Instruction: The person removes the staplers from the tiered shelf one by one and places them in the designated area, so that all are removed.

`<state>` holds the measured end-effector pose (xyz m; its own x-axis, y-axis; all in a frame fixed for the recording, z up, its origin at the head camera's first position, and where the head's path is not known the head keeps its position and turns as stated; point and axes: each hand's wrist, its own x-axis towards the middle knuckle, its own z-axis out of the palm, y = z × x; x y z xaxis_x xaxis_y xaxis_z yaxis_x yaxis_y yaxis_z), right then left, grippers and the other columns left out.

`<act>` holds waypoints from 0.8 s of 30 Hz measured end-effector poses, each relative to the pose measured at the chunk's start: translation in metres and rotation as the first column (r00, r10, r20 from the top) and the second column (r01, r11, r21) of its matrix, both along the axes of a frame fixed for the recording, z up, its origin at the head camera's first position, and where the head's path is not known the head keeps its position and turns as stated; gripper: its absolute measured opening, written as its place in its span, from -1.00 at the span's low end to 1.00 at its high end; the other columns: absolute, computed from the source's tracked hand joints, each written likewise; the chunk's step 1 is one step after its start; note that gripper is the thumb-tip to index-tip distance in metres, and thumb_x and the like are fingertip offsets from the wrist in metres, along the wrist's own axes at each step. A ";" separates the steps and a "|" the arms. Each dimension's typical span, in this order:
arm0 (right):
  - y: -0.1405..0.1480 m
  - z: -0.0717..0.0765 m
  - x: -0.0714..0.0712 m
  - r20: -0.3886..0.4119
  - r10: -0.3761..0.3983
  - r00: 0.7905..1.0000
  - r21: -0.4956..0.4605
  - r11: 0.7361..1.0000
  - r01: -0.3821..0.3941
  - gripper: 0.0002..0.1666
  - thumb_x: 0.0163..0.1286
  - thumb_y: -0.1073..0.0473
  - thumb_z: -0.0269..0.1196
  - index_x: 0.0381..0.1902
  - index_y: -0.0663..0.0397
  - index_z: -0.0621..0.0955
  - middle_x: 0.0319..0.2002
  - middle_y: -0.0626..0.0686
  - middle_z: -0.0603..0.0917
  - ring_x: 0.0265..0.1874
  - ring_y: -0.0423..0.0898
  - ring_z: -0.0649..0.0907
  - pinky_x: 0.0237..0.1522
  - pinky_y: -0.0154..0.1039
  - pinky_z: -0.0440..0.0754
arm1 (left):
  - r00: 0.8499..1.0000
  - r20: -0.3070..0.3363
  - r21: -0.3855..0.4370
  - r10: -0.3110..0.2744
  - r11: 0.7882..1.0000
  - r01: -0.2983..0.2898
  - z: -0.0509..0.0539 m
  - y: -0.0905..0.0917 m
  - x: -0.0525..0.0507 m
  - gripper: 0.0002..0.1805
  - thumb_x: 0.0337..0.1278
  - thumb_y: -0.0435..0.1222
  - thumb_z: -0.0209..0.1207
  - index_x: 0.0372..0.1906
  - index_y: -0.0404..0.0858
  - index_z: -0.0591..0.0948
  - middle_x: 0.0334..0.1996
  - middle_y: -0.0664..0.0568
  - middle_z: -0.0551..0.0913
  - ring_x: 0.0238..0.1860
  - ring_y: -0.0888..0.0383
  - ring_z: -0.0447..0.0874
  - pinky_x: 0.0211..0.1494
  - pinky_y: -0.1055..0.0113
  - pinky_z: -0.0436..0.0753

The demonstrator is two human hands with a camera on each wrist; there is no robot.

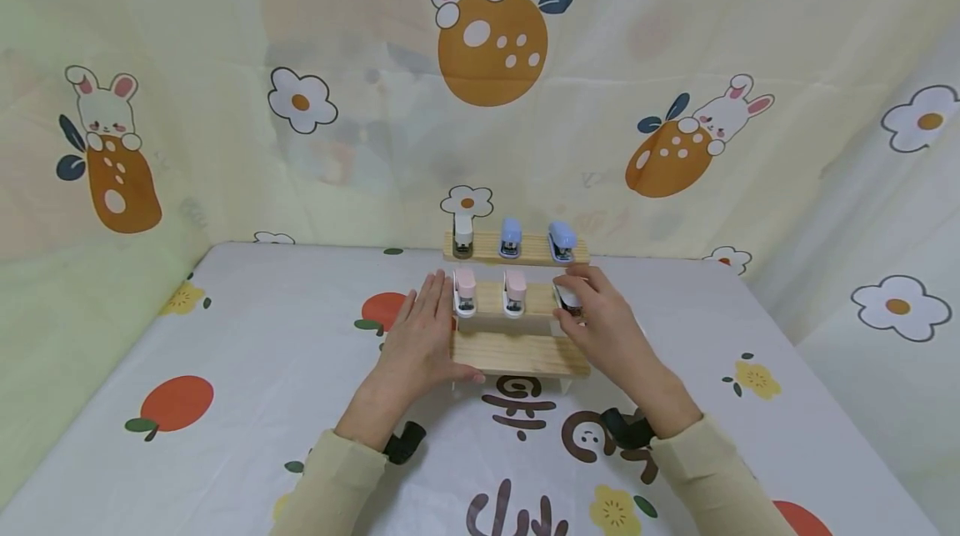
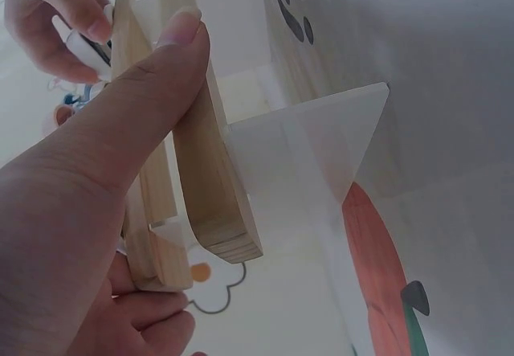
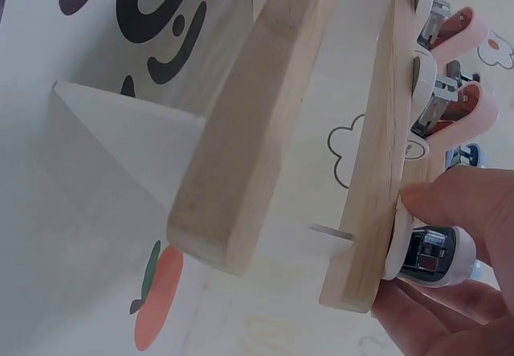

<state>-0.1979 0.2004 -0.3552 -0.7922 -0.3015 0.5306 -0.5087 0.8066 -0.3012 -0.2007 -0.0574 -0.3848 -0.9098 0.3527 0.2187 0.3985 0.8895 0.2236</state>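
A three-tier wooden display rack [image 1: 517, 354] with clear side supports stands in front of me. My left hand [image 1: 422, 344] rests along its left end, fingers straight, with the thumb [image 2: 152, 75] pressed to the front of the lowest plank. At the right end of the middle tier, my right hand [image 1: 611, 328] pinches a white mini stapler [image 3: 446, 255], whose base touches the plank. Fingers partly cover that stapler in the head view. Two pink mini staplers, one at the left [image 1: 465, 290] and one beside it [image 1: 514, 290], stand on the same tier.
On the top tier stand a white-and-dark mini stapler [image 1: 463, 237] and two blue ones, in the middle [image 1: 510, 237] and at the right [image 1: 562, 241]. A printed cloth [image 1: 247, 469] covers the table. Behind the rack hangs a patterned curtain [image 1: 360, 177].
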 end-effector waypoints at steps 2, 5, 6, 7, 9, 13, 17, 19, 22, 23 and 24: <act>0.000 0.000 0.000 0.000 -0.003 1.000 -0.001 1.000 0.003 -0.53 0.18 0.38 0.40 0.07 0.33 0.59 0.15 0.30 0.53 0.12 0.20 0.60 -0.07 0.02 0.74 | 1.000 0.007 0.002 0.002 1.000 -0.002 0.001 0.000 0.000 0.57 -0.54 0.31 0.53 0.55 -0.43 -0.03 0.58 -0.24 -0.02 0.60 -0.10 -0.07 0.65 0.03 0.04; -0.001 0.000 0.001 0.007 -0.009 1.000 -0.007 1.000 0.009 -0.52 0.18 0.37 0.40 0.08 0.32 0.59 0.16 0.29 0.52 0.13 0.20 0.60 -0.08 0.01 0.74 | 1.000 0.013 0.004 0.004 1.000 -0.005 0.002 0.000 0.000 0.57 -0.54 0.31 0.53 0.55 -0.41 -0.05 0.58 -0.23 -0.02 0.61 -0.10 -0.09 0.65 0.03 0.01; -0.001 0.000 0.001 0.011 -0.011 1.000 -0.009 1.000 0.011 -0.52 0.19 0.37 0.39 0.09 0.32 0.58 0.17 0.28 0.52 0.13 0.20 0.60 -0.08 0.01 0.75 | 1.000 0.012 0.004 0.004 1.000 -0.004 0.002 0.000 0.000 0.57 -0.54 0.31 0.53 0.55 -0.42 -0.04 0.58 -0.24 -0.02 0.61 -0.10 -0.09 0.65 0.03 0.02; -0.001 0.000 0.002 0.016 -0.013 1.000 -0.013 1.000 0.013 -0.52 0.19 0.37 0.39 0.10 0.31 0.58 0.18 0.28 0.52 0.13 0.20 0.60 -0.08 0.00 0.75 | 1.000 0.013 0.002 0.006 1.000 -0.006 0.002 0.000 0.000 0.58 -0.54 0.32 0.53 0.55 -0.41 -0.05 0.58 -0.23 -0.02 0.61 -0.10 -0.09 0.65 0.03 0.01; -0.001 -0.001 0.002 0.023 -0.019 1.000 -0.017 1.000 0.019 -0.51 0.20 0.36 0.39 0.11 0.30 0.58 0.19 0.27 0.52 0.13 0.20 0.60 -0.10 -0.01 0.76 | 1.000 0.011 0.001 0.005 1.000 -0.005 0.002 0.000 0.000 0.58 -0.54 0.32 0.53 0.55 -0.41 -0.05 0.58 -0.23 -0.02 0.61 -0.10 -0.09 0.65 0.03 0.01; 0.000 -0.001 0.004 0.031 -0.024 0.999 -0.024 0.999 0.025 -0.51 0.22 0.36 0.38 0.13 0.30 0.58 0.20 0.26 0.52 0.13 0.19 0.61 -0.11 -0.03 0.77 | 1.000 0.010 -0.002 0.004 1.000 -0.004 0.002 0.000 0.000 0.57 -0.54 0.31 0.53 0.55 -0.41 -0.05 0.58 -0.23 -0.02 0.61 -0.10 -0.08 0.65 0.03 0.02; 0.000 -0.001 0.004 0.035 -0.024 0.999 -0.025 0.999 0.025 -0.50 0.22 0.38 0.37 0.14 0.31 0.58 0.20 0.28 0.52 0.14 0.20 0.60 -0.13 -0.05 0.77 | 1.000 0.010 -0.001 0.002 1.000 -0.002 0.002 0.001 0.001 0.57 -0.54 0.31 0.53 0.55 -0.42 -0.03 0.58 -0.24 -0.01 0.61 -0.10 -0.08 0.65 0.02 0.03; 0.001 -0.001 0.004 0.037 -0.022 0.999 -0.024 0.999 0.023 -0.50 0.22 0.38 0.37 0.15 0.31 0.58 0.21 0.29 0.52 0.14 0.20 0.60 -0.13 -0.05 0.77 | 1.000 0.013 0.001 0.003 1.000 -0.003 0.002 0.001 0.001 0.57 -0.54 0.31 0.53 0.55 -0.42 -0.03 0.58 -0.24 -0.02 0.61 -0.10 -0.08 0.65 0.02 0.03; 0.001 -0.002 0.004 0.036 -0.021 0.999 -0.020 1.000 0.022 -0.49 0.22 0.39 0.37 0.15 0.32 0.58 0.21 0.30 0.53 0.14 0.20 0.60 -0.13 -0.05 0.77 | 1.000 0.020 0.001 0.004 1.000 -0.004 0.003 0.001 0.001 0.57 -0.54 0.31 0.53 0.55 -0.41 -0.04 0.58 -0.23 -0.03 0.61 -0.09 -0.10 0.65 0.03 0.01; 0.001 -0.002 0.004 0.036 -0.019 0.999 -0.020 1.000 0.020 -0.49 0.21 0.39 0.37 0.15 0.32 0.58 0.21 0.30 0.52 0.14 0.20 0.60 -0.14 -0.05 0.77 | 1.000 0.021 0.003 0.005 1.000 -0.005 0.003 0.001 0.001 0.57 -0.54 0.31 0.53 0.55 -0.41 -0.04 0.58 -0.23 -0.03 0.61 -0.09 -0.10 0.65 0.04 0.01; 0.002 -0.002 0.004 0.035 -0.018 0.999 -0.019 1.000 0.019 -0.49 0.22 0.38 0.37 0.15 0.32 0.58 0.21 0.30 0.53 0.13 0.20 0.60 -0.13 -0.05 0.77 | 1.000 0.023 0.004 0.007 1.000 -0.007 0.003 0.001 0.001 0.57 -0.54 0.30 0.53 0.55 -0.41 -0.04 0.58 -0.23 -0.03 0.61 -0.09 -0.10 0.65 0.04 0.01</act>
<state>-0.1938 0.2020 -0.3573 -0.8158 -0.2769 0.5078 -0.4826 0.8097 -0.3339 -0.1996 -0.0565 -0.3823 -0.9170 0.3457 0.1990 0.3873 0.8911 0.2365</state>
